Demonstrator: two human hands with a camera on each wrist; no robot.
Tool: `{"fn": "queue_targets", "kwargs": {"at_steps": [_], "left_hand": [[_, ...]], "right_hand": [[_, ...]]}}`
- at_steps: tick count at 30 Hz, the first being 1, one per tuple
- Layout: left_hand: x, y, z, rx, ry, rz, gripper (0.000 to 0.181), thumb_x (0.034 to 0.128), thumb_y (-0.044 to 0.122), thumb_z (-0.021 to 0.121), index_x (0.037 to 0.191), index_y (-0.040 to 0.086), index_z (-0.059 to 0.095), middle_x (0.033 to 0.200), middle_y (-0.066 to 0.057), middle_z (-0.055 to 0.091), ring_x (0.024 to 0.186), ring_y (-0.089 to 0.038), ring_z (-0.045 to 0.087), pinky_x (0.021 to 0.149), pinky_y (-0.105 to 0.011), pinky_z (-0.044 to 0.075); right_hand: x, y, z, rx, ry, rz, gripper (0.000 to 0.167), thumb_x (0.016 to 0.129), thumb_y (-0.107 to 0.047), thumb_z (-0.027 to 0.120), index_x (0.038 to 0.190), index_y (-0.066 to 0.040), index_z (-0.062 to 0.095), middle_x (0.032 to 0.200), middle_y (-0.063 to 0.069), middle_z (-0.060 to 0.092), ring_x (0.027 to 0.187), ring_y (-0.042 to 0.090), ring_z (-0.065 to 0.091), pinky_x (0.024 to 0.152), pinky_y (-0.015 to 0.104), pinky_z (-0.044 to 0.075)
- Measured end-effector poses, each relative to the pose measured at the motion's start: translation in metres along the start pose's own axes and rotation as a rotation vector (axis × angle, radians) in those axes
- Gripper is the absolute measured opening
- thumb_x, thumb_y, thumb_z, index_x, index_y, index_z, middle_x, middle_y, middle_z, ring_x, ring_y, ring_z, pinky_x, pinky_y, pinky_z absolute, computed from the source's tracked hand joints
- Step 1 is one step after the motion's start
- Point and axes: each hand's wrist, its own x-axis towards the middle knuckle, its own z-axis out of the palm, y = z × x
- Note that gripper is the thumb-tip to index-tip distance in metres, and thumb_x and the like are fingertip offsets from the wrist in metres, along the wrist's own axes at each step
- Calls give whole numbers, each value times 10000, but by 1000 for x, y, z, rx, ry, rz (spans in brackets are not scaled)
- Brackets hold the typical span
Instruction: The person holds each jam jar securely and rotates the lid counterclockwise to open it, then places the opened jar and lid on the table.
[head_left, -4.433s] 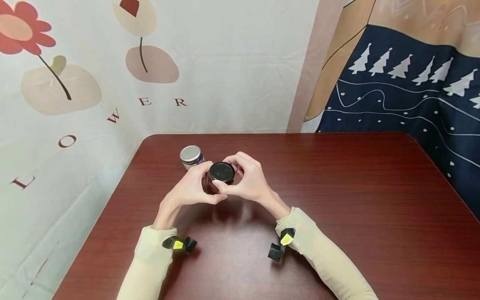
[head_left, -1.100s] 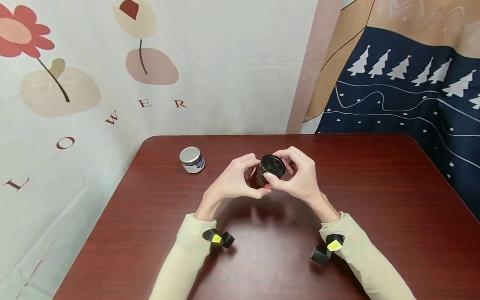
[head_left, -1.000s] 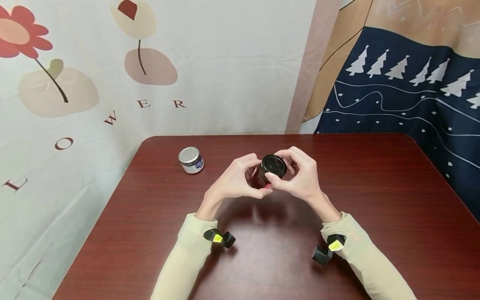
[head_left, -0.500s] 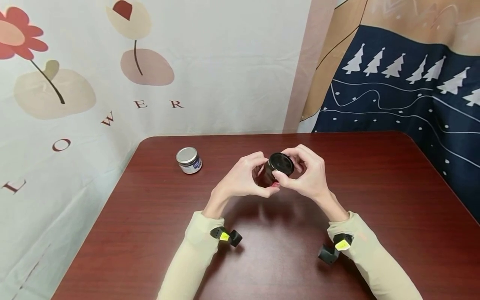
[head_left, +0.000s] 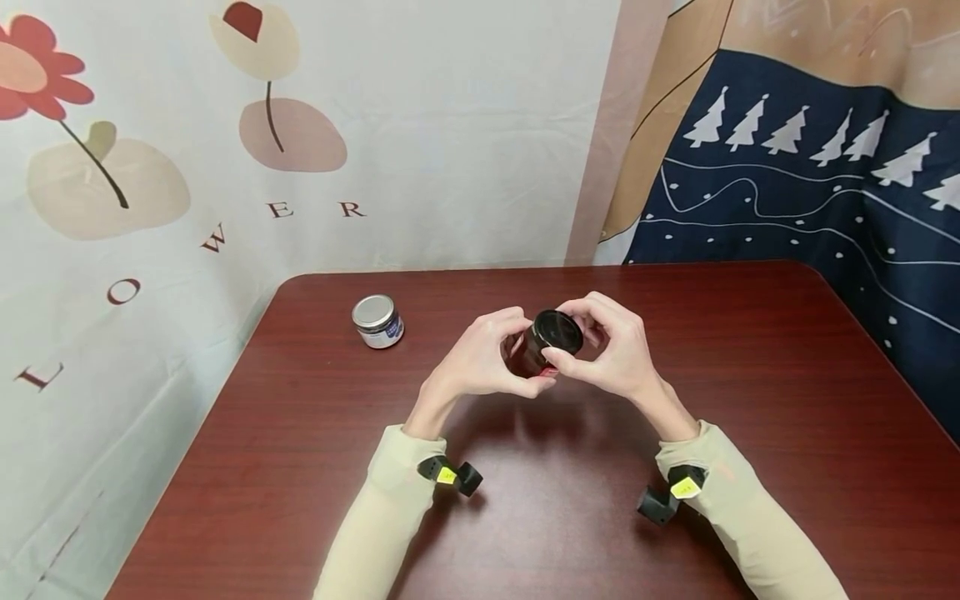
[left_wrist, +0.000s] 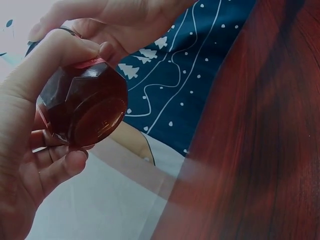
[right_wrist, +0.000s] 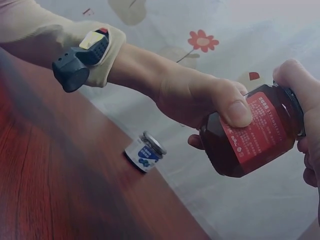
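Red jar [right_wrist: 252, 140]: dark glass with a red label [right_wrist: 265, 125], held clear of the desk [head_left: 750, 400], to the right of the small jar [head_left: 378, 322] in the head view and well apart from it.
Left hand [head_left: 483, 354]: fingers curl round the body, thumb on the label, a grip that seems to bear the weight and steady the glass.
Right hand [head_left: 618, 346]: fingers and thumb pinch the black lid [head_left: 558, 332] at its rim, on the side farther from the small jar; the spread suits a round edge and leaves most of the lid's top uncovered.
Tilt: the top leans away from the small jar, probably so the rim meets the pinching fingers comfortably.
Small jar: silver-lidded, upright on the desk, touched by neither hand, apparently set aside to leave both hands room.
Wrist cameras [head_left: 660, 500]: strapped at the cuffs, nearer the person than the small jar, presumably there to watch each grip.
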Motion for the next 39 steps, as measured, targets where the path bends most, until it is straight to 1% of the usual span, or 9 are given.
{"fn": "queue_targets", "kwargs": {"at_steps": [4, 7, 11, 13, 16, 22, 29, 33, 39], "left_hand": [[0, 1, 0, 13, 2, -10, 312, 667, 329, 858, 866, 179, 671, 738, 84, 452, 668, -60, 439, 574, -239, 390], [0, 2, 1, 42, 5, -20, 320, 667, 349, 856, 866, 184, 669, 738, 89, 455, 667, -55, 437, 579, -238, 390], [-2, 3, 1, 97, 23, -26, 329, 670, 382, 852, 848, 185, 658, 739, 90, 448, 664, -48, 427, 574, -238, 384], [-2, 3, 1, 118, 35, -27, 329, 670, 390, 848, 836, 185, 651, 737, 90, 443, 662, -45, 424, 571, -237, 383], [-2, 4, 0, 143, 48, -35, 335, 668, 399, 847, 831, 185, 647, 740, 92, 442, 658, -41, 422, 566, -238, 383], [-2, 5, 1, 207, 52, -34, 368, 664, 415, 849, 867, 171, 663, 760, 85, 444, 664, -41, 427, 561, -239, 392], [-2, 7, 4, 243, 90, -31, 365, 666, 420, 843, 859, 176, 654, 761, 86, 439, 634, -35, 417, 535, -229, 385], [-2, 9, 6, 261, 123, -39, 358, 660, 429, 830, 854, 189, 649, 757, 99, 436, 606, -23, 409, 511, -226, 380], [-1, 10, 10, 283, 145, -37, 371, 655, 433, 829, 850, 177, 646, 749, 91, 429, 597, -26, 399, 499, -226, 378]], "right_hand": [[1, -1, -2, -17, -25, -9, 488, 855, -512, 739, 1012, -51, 711, 760, -17, 530, 637, 100, 426, 513, 202, 327], [1, -1, -3, -11, -47, 0, 407, 839, -394, 789, 1033, -45, 712, 763, -14, 533, 652, 104, 426, 518, 209, 326], [0, -1, -3, 12, -72, 19, 352, 751, -164, 814, 1065, -42, 713, 770, -4, 546, 682, 114, 441, 524, 225, 331], [0, -1, -3, 14, -80, 25, 368, 746, -146, 816, 1083, -41, 710, 780, 1, 555, 696, 117, 450, 532, 220, 340], [-1, 0, -3, 24, -88, 37, 371, 789, -206, 805, 1106, -40, 704, 772, 1, 551, 694, 112, 452, 534, 207, 354], [-2, 1, -2, -9, -73, 52, 534, 896, -524, 708, 1111, -35, 698, 734, -11, 535, 658, 99, 455, 526, 175, 372], [-2, 3, 0, -16, -44, 56, 540, 900, -539, 691, 1098, -36, 692, 708, -7, 519, 627, 98, 444, 521, 179, 369], [-3, 3, 0, -24, -36, 77, 546, 888, -557, 699, 1081, -46, 688, 695, -12, 494, 611, 85, 435, 514, 176, 373], [-3, 4, 1, -63, -30, 104, 595, 857, -622, 697, 1051, -60, 683, 679, -26, 471, 582, 86, 426, 498, 174, 379]]}}
